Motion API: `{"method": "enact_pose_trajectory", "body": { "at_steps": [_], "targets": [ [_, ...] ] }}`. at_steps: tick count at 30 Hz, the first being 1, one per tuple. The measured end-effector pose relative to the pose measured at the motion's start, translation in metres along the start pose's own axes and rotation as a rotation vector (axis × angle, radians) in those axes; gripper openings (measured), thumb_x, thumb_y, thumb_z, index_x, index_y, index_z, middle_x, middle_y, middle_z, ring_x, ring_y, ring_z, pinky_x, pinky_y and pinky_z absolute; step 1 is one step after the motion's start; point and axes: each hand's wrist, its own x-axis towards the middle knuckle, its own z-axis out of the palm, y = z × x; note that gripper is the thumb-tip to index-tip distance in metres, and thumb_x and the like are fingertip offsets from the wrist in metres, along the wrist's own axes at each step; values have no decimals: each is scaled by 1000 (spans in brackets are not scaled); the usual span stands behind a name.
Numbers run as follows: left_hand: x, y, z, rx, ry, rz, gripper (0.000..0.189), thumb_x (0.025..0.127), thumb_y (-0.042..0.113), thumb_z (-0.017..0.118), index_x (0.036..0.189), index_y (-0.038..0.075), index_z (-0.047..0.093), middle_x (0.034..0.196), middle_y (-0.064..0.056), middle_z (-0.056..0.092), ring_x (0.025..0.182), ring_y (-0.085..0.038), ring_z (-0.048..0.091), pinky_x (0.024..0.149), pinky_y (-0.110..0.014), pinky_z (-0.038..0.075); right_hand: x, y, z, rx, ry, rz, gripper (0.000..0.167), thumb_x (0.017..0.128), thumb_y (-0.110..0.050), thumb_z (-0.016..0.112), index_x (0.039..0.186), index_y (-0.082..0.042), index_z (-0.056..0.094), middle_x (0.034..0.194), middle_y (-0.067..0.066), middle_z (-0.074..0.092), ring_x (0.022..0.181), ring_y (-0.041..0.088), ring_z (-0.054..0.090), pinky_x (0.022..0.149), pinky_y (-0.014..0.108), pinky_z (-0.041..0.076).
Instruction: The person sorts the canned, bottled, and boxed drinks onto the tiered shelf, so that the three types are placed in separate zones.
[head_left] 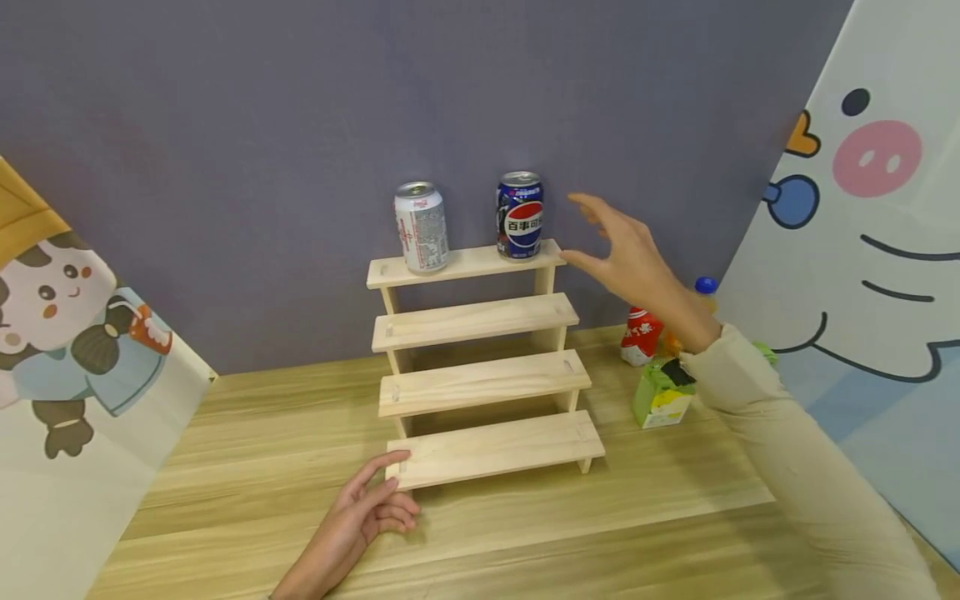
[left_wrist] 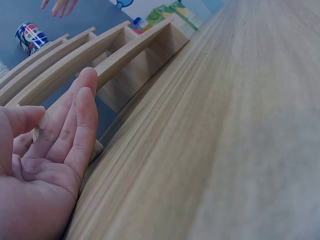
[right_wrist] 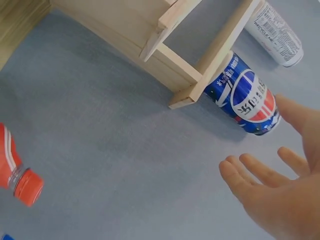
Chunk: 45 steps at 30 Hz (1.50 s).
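A pale wooden step rack (head_left: 480, 450) with several tiers stands against the grey wall. My left hand (head_left: 367, 508) pinches the left end of its lowest step between thumb and fingers; the left wrist view shows that hand (left_wrist: 55, 150) close up at the wood. On the top step are a blue Pepsi can (head_left: 520, 218), upright at the right end, and a white Coca-Cola can (head_left: 422, 229), upright towards the left. Just right of the Pepsi can, my right hand (head_left: 622, 250) is held with thumb and fingers spread apart, holding nothing. A gap shows between that hand (right_wrist: 285, 185) and the blue can (right_wrist: 245, 97).
Right of the rack, a green carton (head_left: 662, 396), a red-labelled bottle (head_left: 640, 336) and a blue-capped bottle (head_left: 705, 287) stand on the wooden table (head_left: 285, 433), partly behind my right forearm. Cartoon-printed panels (head_left: 862, 250) border both sides.
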Motion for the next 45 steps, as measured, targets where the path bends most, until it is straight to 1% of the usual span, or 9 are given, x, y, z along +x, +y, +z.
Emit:
{"method": "enact_pose_trajectory", "body": {
  "at_steps": [10, 15, 20, 22, 24, 28, 36, 39, 45],
  "targets": [
    [0, 0, -1, 11, 6, 4, 45, 110, 8, 30, 154, 4, 27, 106, -20, 71, 92, -27, 72, 81, -37, 61, -36, 2, -18, -66, -75, 71, 69, 91, -33, 74, 151, -17, 42, 148, 17, 49, 128, 42, 51, 102, 61, 45],
    [0, 0, -2, 10, 2, 8, 45, 110, 8, 30, 154, 4, 26, 106, -20, 71, 92, -27, 72, 82, -37, 61, -64, 6, -21, -94, -91, 118, 68, 90, -33, 75, 149, -16, 45, 147, 18, 50, 129, 44, 49, 102, 66, 41],
    [-1, -2, -1, -2, 4, 3, 45, 110, 8, 30, 154, 4, 26, 106, -20, 71, 92, -26, 72, 81, -36, 61, -96, 14, -21, -112, -109, 125, 65, 88, -27, 78, 144, -9, 50, 138, 21, 56, 109, 41, 59, 88, 60, 52],
    [-1, -2, -1, -4, 2, 2, 45, 110, 8, 29, 155, 4, 25, 106, -19, 71, 92, -26, 72, 82, -36, 61, -108, 19, -22, -101, -140, 140, 63, 89, -25, 78, 142, -6, 51, 134, 23, 59, 103, 42, 61, 84, 59, 54],
    [0, -2, -1, -7, 1, 2, 45, 110, 8, 29, 155, 4, 25, 106, -19, 72, 92, -25, 72, 82, -36, 61, -120, 24, -24, -92, -181, 165, 60, 89, -23, 77, 140, -3, 52, 132, 26, 59, 111, 45, 60, 88, 63, 52],
    [2, -1, -2, 0, -3, 13, 45, 110, 7, 29, 155, 4, 25, 104, -17, 72, 90, -24, 72, 82, -36, 61, -141, 34, -28, -95, -297, 241, 55, 93, -27, 74, 137, -1, 55, 126, 28, 62, 108, 48, 60, 84, 65, 52],
    [1, -2, -3, 20, 8, 19, 45, 110, 8, 30, 154, 3, 26, 104, -18, 72, 90, -25, 72, 81, -37, 61, -161, 67, -24, -118, -456, 149, 48, 83, -15, 82, 126, -2, 64, 119, 22, 68, 109, 45, 62, 89, 64, 50],
    [0, -3, -3, 21, 9, 17, 45, 110, 8, 30, 154, 3, 26, 104, -18, 72, 90, -25, 72, 81, -37, 61, -165, 78, -22, -75, -466, 140, 47, 81, -9, 82, 124, -3, 64, 120, 23, 66, 109, 47, 61, 86, 66, 50],
    [2, -1, -2, 36, 11, 23, 45, 110, 9, 29, 154, 3, 25, 104, -17, 72, 90, -24, 72, 81, -36, 61, -168, 98, -16, 27, -403, 74, 46, 77, 4, 81, 120, -2, 65, 114, 18, 68, 106, 47, 62, 82, 63, 54]
  ]
}}
